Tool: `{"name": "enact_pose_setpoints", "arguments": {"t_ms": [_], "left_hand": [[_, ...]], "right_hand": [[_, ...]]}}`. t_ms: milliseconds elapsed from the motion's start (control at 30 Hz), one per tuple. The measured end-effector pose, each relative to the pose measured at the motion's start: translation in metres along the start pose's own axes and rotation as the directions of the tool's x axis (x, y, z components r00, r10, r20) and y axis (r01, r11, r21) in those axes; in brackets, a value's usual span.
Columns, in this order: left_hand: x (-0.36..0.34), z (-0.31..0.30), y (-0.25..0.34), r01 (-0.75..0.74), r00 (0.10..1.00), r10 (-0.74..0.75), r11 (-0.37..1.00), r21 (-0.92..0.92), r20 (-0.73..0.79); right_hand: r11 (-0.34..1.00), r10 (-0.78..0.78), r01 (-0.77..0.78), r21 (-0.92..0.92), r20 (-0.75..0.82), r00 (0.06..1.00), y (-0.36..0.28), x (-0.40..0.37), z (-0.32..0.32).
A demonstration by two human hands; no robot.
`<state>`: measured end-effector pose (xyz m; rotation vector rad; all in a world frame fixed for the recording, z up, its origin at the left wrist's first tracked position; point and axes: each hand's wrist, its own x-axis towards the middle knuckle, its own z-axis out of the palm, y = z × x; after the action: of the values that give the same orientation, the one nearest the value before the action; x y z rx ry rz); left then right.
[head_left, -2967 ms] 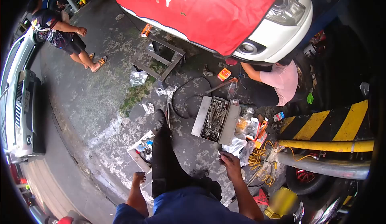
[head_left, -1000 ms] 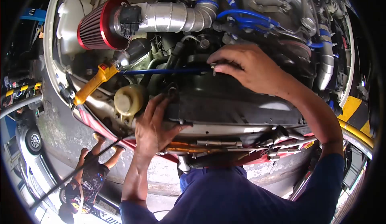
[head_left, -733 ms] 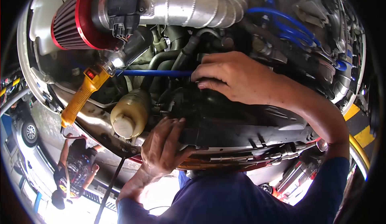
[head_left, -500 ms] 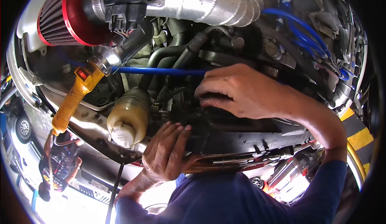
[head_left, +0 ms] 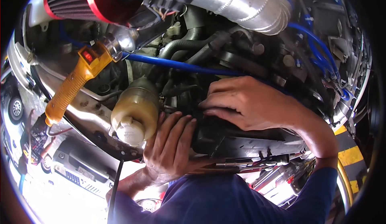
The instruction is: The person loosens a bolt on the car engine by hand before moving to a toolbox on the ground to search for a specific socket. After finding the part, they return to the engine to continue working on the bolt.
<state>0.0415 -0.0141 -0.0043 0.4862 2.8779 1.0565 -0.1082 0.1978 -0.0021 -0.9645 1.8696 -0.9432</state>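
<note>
My left hand (head_left: 169, 145) rests with its fingers stretched out on the dark front edge of the engine bay, right beside the yellowed fluid reservoir (head_left: 138, 99) with its white cap (head_left: 131, 132). To the right, my right hand (head_left: 245, 103) reaches in over a black panel (head_left: 227, 132), fingers bent and drawn together towards the thumb. What those fingertips hold, if anything, is hidden in shadow. A blue hose (head_left: 173, 64) runs above both hands, in front of black hoses (head_left: 181, 46).
A yellow-handled work lamp (head_left: 74, 81) hangs at the left. Across the top are a red-rimmed air filter (head_left: 72, 1) and a silver pipe (head_left: 241, 5). A thin dark rod (head_left: 116, 188) stands at lower left, with parked cars (head_left: 78, 165) beyond.
The view has shifted, so the filter, pipe and lamp sit higher in it. Both hands keep nearly the same places, my right fingers a little more closed together.
</note>
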Motion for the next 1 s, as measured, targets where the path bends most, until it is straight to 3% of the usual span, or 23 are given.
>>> {"name": "enact_pose_setpoints", "arguments": {"t_ms": [100, 500, 800, 1000], "left_hand": [[0.003, 0.000, 0.001, 0.026, 0.998, -0.027, 0.999, 0.035, 0.048], [0.001, -0.001, 0.002, 0.044, 0.995, -0.046, 0.998, 0.034, 0.083], [-0.003, 0.002, 0.002, 0.038, 0.998, -0.041, 0.997, 0.060, 0.049], [-0.001, -0.002, 0.001, 0.062, 0.992, -0.067, 0.997, 0.048, 0.104]], "right_hand": [[0.987, 0.061, -0.062, 0.146, 0.016, 0.998, 0.005, 0.002, -0.004], [0.960, 0.082, -0.097, 0.263, 0.066, 0.994, 0.013, 0.008, -0.003], [0.991, 0.133, -0.130, -0.035, 0.123, 0.983, 0.001, 0.014, 0.004], [0.968, 0.229, -0.241, 0.076, 0.135, 0.964, 0.003, 0.015, -0.001]]}}
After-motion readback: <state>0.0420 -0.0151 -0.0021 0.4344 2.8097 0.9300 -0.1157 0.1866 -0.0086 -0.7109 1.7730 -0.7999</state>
